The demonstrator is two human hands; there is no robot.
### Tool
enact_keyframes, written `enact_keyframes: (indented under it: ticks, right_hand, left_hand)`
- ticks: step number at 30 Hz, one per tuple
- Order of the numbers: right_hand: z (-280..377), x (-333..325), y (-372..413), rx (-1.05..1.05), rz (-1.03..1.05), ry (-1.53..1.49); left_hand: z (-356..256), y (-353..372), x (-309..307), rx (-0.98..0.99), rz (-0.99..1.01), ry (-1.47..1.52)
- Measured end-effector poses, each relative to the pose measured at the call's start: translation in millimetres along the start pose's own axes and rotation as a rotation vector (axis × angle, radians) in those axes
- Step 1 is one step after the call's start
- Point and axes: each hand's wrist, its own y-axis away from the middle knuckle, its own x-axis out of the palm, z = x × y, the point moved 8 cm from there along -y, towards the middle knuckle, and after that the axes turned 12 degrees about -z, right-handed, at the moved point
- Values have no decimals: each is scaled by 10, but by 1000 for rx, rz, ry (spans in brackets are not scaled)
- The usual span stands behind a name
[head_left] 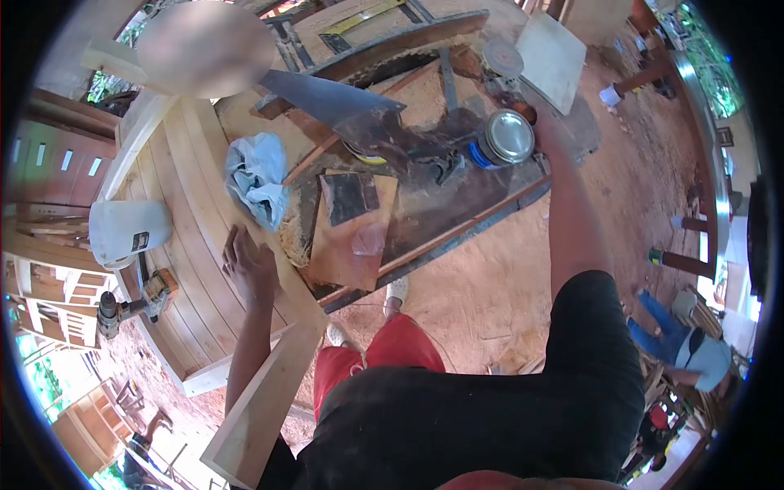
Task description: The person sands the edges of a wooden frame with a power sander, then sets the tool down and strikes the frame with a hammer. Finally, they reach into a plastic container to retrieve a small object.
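"Gripping anything, those hands?"

"Left hand [253,263], no: fingers spread on the planked panel [194,278]. Right hand [545,122] is at the metal tin [498,143], partly hidden; I can't tell how its fingers are set."

"Where's the tin, and how does it point?"

"Over the right end of the dark workbench [437,204], lid facing the camera, long axis running lower left to upper right."

"And the panel?"

"Planks run from upper left toward the person's body."
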Motion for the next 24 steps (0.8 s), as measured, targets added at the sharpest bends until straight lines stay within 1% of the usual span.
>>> enact_keyframes:
  ticks: [2, 3, 5, 6, 7, 8, 9, 10, 11, 13, 15, 17, 19, 21, 23, 24]
  right_hand:
    - [-107, 263, -63, -11, 25, -115]
    - [-123, 196, -499, 7, -35, -100]
    - [-222, 412, -523, 82, -32, -102]
    - [-319, 518, -515, 64, -66, -100]
    - [-639, 670, -512, 81, -102, -289]
    - [-638, 640, -385, 36, -134, -338]
    - [-481, 441, -116, -67, -186, -343]
    - [-444, 277, 123, -98, -222, -301]
    - [-463, 119, 373, -72, -244, -238]
    - [-675, -168, 988, 269, -228, 4]
    - [-1066, -181, 1676, 417, -292, -183]
    - [-1279, -23, 2501, 585, -238, -538]
    - [-1317, 148, 3405, 729, -158, -756]
    - [-972, 91, 4280, 877, -129, -765]
    - [-879, 250, 5053, 926, -99, -765]
    - [-730, 302, 5377, 933, -94, -851]
  left_hand:
    - [16, 70, -140, 13, 11, -7]
    - [-63, -70, 162, 18, -39, 59]
    - [-2, -46, 107, 43, -47, 94]
    - [-5, -45, 42, 59, -36, 57]
    - [-7, 8, 49, 55, -34, 61]
    - [19, 19, 64, 54, -40, 62]
    - [58, 3, 72, 54, -47, 57]
    - [75, 7, 58, 38, -39, 48]
    - [64, -17, 74, 21, -30, 42]
    - [82, -16, 60, 42, -33, 26]
    - [53, -16, 27, 9, -18, 48]
    - [70, -9, 37, 19, -41, 47]
    - [92, 14, 42, 41, -42, 31]
    - [79, 12, 60, 66, -36, -3]
    - [58, 39, 55, 94, -28, 28]
    - [59, 37, 39, 106, -30, 43]
